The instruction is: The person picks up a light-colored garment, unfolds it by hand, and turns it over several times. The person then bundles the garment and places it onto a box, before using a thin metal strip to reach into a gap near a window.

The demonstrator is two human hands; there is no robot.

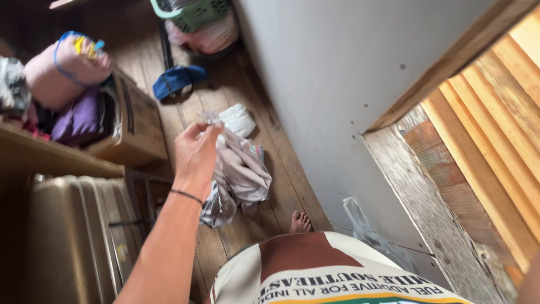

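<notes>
Left hand [195, 151] raised, arm extended forward, fingers pinched shut on grey garment [239, 174] hanging over wooden floor [281, 186], right hand apparently out of view

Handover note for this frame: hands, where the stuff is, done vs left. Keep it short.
Left hand: raised, fingers pinched shut on a grey cloth that hangs bunched below the grip, off the wooden floor.
Right hand: not in view.
Around it: white bundle on the floor just beyond the cloth, blue cloth farther back, green basket at the far wall, cardboard box and pink roll to the left.
Done: grey cloth lifted.
Left: cloth not yet set down anywhere; white bundle and blue cloth untouched on the floor.
</notes>
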